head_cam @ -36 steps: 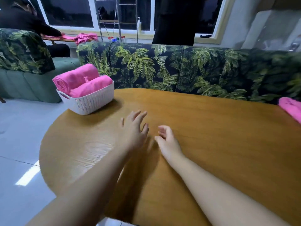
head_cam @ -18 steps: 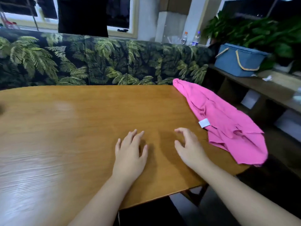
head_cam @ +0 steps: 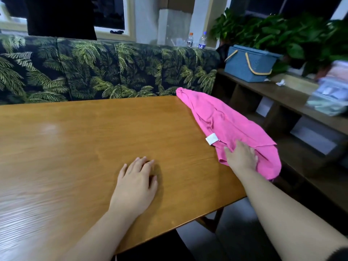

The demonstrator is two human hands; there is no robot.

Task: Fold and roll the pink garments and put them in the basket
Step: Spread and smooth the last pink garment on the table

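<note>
A: State the hand positions.
B: Left hand lies flat on the wooden table, fingers relaxed, grasping nothing. Right hand rests spread on the near end of the pink garment, which drapes over the table's right edge.
A: Containers?
B: Blue basket on the far-right shelf; contents not visible.

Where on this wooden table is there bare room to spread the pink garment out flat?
The bare wooden table is free between the palm-print sofa and the left hand. It is crowded at the right edge, where the crumpled pink garment lies under the right hand.
</note>
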